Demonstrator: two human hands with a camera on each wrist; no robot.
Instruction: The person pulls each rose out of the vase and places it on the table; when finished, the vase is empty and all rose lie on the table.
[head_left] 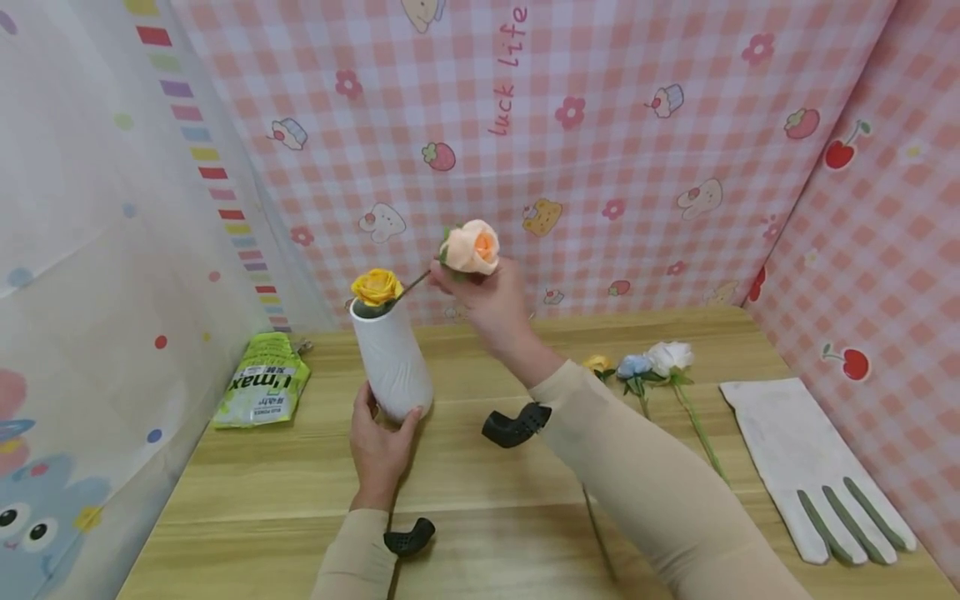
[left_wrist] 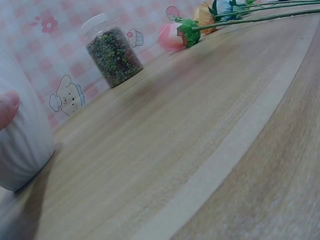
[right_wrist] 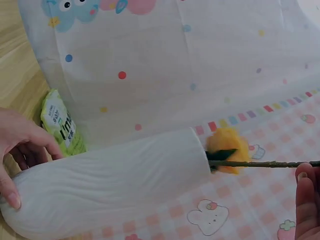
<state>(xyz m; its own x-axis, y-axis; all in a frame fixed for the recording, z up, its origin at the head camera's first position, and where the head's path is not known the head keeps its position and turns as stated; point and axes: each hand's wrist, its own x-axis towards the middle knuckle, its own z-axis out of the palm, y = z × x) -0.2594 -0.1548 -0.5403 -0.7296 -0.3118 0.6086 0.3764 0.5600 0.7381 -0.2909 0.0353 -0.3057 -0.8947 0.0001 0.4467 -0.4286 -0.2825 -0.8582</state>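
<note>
A white ribbed vase (head_left: 390, 358) stands on the wooden table, a yellow rose (head_left: 377, 287) in its mouth. My left hand (head_left: 381, 450) grips the vase low down, thumb on one side and fingers on the other. Above and to the right, my right hand (head_left: 495, 308) pinches the stem of a peach rose (head_left: 471, 247) just below the bloom. That stem (right_wrist: 260, 164) slants down to the vase mouth beside the yellow rose. In the right wrist view its lower end is hidden at the rim.
A green pouch (head_left: 262, 383) lies left of the vase. At the right lie a yellow flower (head_left: 598, 363), a blue flower (head_left: 634, 365), a white rose (head_left: 670, 358) and white gloves (head_left: 795, 450). The left wrist view shows a jar of coloured beads (left_wrist: 115, 57) and a pink rose (left_wrist: 172, 37).
</note>
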